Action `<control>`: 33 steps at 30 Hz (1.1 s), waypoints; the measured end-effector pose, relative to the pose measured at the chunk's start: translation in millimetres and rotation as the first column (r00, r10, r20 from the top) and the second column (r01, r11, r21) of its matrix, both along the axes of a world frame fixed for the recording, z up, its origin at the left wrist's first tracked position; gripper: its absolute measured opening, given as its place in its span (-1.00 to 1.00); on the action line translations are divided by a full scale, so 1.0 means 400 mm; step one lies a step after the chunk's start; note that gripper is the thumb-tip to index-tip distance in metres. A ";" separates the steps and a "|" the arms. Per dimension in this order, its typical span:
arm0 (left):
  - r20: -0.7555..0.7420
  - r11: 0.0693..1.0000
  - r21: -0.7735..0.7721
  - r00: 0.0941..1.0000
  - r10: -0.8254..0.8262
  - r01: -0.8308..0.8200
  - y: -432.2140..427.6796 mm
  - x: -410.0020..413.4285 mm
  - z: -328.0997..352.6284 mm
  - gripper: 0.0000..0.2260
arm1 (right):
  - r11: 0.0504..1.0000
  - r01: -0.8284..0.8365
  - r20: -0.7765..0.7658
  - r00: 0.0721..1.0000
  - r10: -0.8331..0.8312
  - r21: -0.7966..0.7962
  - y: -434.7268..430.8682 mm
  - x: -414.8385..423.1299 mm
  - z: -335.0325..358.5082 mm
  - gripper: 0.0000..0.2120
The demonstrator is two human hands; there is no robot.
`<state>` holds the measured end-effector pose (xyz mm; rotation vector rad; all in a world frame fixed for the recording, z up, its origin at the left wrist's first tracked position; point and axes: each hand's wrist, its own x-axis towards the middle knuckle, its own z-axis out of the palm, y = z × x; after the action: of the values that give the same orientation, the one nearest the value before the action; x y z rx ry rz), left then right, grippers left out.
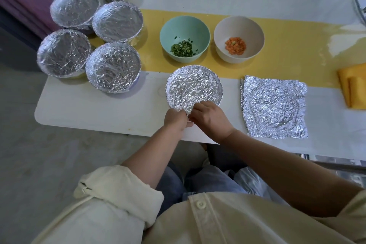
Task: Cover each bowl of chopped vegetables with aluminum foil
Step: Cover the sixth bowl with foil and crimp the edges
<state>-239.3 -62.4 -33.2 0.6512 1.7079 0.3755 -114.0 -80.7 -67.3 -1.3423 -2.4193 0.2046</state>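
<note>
Hands work close together: left hand point(176, 120) and right hand point(210, 119) both pinch the near rim of the foiled bowl point(194, 85) on the counter point(99, 109). Foil sheets point(274, 107) lie at its 3 o'clock. Green bowl point(185, 31) at 12 and beige bowl point(238, 29) at 1 stand uncovered. Five covered bowls point(112, 67) cluster at 10.

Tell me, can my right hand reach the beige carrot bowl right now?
Probably yes: nothing tall stands between the right hand and the beige bowl, but it is pinching the foil cover.
</note>
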 end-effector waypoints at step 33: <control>0.012 0.999 -0.030 1.000 0.013 -0.012 0.024 -0.028 -0.021 -0.71 | 0.999 -0.035 -0.048 0.998 0.036 0.015 0.015 -0.009 0.015 -0.80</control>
<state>-250.7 -52.8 -41.8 0.6151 1.7032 0.3612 -117.5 -74.6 -61.4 -1.2743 -2.4014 0.2266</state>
